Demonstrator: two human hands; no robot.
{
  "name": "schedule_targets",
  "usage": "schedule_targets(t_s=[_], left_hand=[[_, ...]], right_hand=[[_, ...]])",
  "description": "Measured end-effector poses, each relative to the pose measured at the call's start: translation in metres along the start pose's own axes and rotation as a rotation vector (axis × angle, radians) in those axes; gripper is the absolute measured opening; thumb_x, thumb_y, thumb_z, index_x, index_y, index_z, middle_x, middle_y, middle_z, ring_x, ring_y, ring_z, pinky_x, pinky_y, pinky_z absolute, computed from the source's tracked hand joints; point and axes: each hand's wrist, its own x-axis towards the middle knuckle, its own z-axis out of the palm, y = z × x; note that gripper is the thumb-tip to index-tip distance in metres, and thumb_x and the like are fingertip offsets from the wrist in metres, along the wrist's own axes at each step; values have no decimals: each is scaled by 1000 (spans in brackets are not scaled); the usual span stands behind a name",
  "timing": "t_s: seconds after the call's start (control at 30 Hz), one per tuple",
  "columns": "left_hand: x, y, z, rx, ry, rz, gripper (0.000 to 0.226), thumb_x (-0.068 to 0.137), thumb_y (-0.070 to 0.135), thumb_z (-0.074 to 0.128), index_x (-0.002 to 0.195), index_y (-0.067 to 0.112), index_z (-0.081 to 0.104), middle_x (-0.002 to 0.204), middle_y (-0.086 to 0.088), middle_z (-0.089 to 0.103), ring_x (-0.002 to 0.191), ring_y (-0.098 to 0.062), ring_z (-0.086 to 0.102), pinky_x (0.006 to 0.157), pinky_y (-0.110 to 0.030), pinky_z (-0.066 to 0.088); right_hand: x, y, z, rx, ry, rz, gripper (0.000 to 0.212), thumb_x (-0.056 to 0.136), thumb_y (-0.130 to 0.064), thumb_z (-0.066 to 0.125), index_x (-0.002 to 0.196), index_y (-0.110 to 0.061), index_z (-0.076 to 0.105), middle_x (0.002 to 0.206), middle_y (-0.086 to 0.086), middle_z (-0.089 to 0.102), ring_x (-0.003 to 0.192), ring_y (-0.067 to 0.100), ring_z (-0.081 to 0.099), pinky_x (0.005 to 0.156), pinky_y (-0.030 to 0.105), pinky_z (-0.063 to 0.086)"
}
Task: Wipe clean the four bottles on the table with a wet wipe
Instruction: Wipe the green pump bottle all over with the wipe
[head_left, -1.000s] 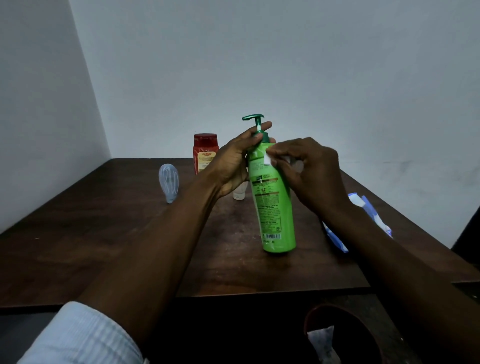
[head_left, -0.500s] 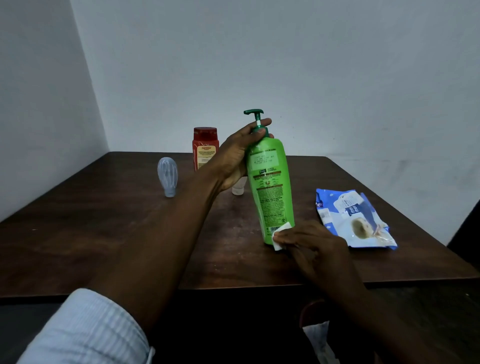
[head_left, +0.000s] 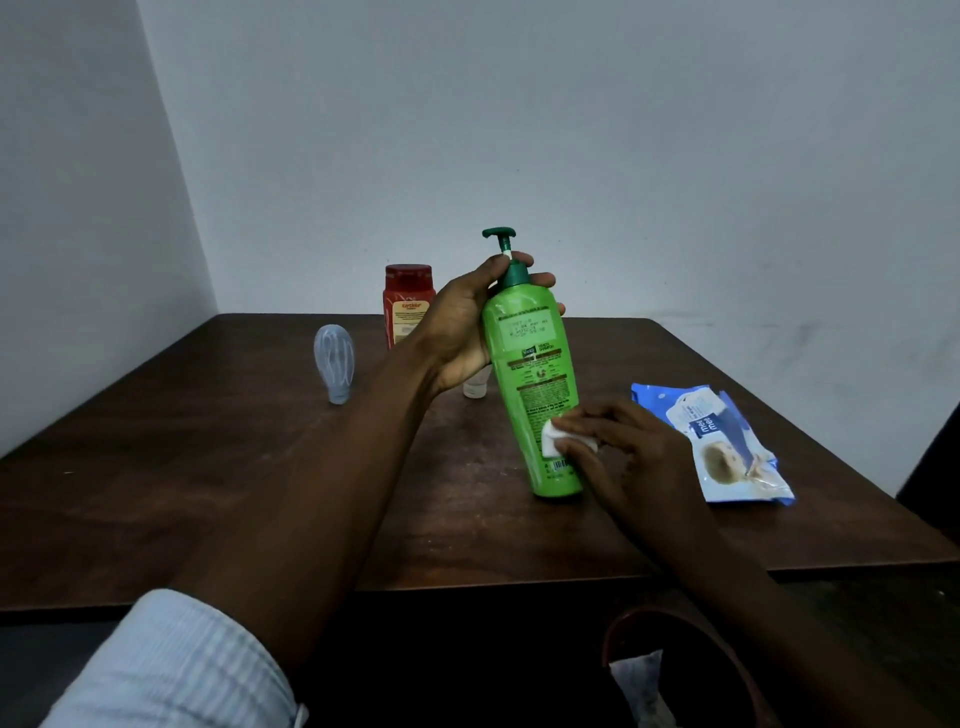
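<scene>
R hand (head_left: 644, 457), grip pinching wipe (head_left: 549, 442), moved up green bottle (head_left: 530, 353); L hand (head_left: 460, 327) grip round neck.

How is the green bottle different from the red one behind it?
The green bottle has a pump top; the red bottle has a wide flat cap. The green bottle leans, gripped near its neck by the left hand, while the red bottle stands upright farther back, unheld. The right hand holds a wet wipe against the green bottle, not the red bottle. Both carry printed labels.
</scene>
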Motion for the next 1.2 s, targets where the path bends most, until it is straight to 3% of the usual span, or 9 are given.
schedule_targets(t_s=[0.2, 0.3, 0.43, 0.5, 0.6, 0.73, 0.9, 1.03, 1.2], left_hand=[[-4, 5, 3, 14, -26, -18, 28, 104, 28, 45, 123, 14, 60, 116, -13, 67, 110, -36, 64, 97, -48, 52], [-7, 6, 4, 8, -40, -11, 29, 104, 24, 46, 128, 15, 59, 110, -9, 68, 98, -23, 66, 92, -44, 53], [-10, 9, 2, 16, -43, 8, 29, 103, 20, 48, 127, 14, 61, 112, -8, 72, 102, -25, 68, 97, -48, 51], [-10, 9, 1, 7, -24, 12, 27, 102, 19, 49, 125, 14, 63, 109, -6, 73, 98, -23, 70, 91, -45, 57], [-12, 10, -2, 36, 6, 21, 24, 101, 20, 53, 122, 15, 63, 98, 0, 72, 87, -17, 71, 77, -39, 58], [-12, 11, -5, 105, 38, 32, 19, 98, 26, 59, 115, 21, 68, 104, -1, 66, 90, -18, 68, 83, -45, 56], [-15, 11, 4, 125, 51, 37, 19, 101, 24, 55, 116, 21, 65, 85, 5, 66, 77, -11, 68, 63, -31, 56], [-15, 12, 10, 176, 42, 35, 19, 101, 26, 55, 115, 23, 67, 91, 5, 67, 79, -6, 68, 63, -29, 56], [-15, 14, 14, 207, 27, 29, 22, 103, 26, 51, 121, 21, 63, 83, 7, 66, 73, -7, 68, 59, -28, 55]], right_hand=[[67, -11, 6, 19, 130, -25, 18, 85, -10, 77, 103, -13, 79, 101, 2, 71, 93, 4, 65, 85, 12, 47], [99, -16, 7, 30, 197, -38, 16, 86, -15, 76, 101, -14, 79, 96, 2, 71, 91, 11, 68, 79, 23, 54], [122, -18, 11, 77, 210, 25, 15, 87, -21, 74, 100, -15, 79, 92, 1, 72, 85, 10, 68, 71, 33, 57], [122, -22, 17, 74, 229, 34, 14, 86, -18, 74, 99, -14, 79, 91, 0, 71, 83, 10, 67, 73, 32, 57], [114, -29, 25, 16, 257, -30, 16, 87, -12, 72, 102, -10, 78, 90, 4, 68, 84, 11, 64, 76, 19, 50], [104, -36, 36, -72, 244, -125, 20, 91, -9, 67, 108, -6, 75, 95, 9, 64, 92, 25, 62, 77, 30, 49], [98, -36, 42, -202, 183, -268, 24, 88, -4, 68, 112, -5, 73, 107, 11, 66, 101, 28, 56, 79, 31, 47], [103, -34, 40, -274, 135, -363, 24, 84, 1, 67, 107, -4, 74, 108, 12, 67, 100, 31, 56, 79, 38, 52], [101, -28, 32, -210, 171, -337, 24, 87, -4, 71, 109, -8, 76, 108, 10, 67, 100, 28, 58, 82, 33, 50]])
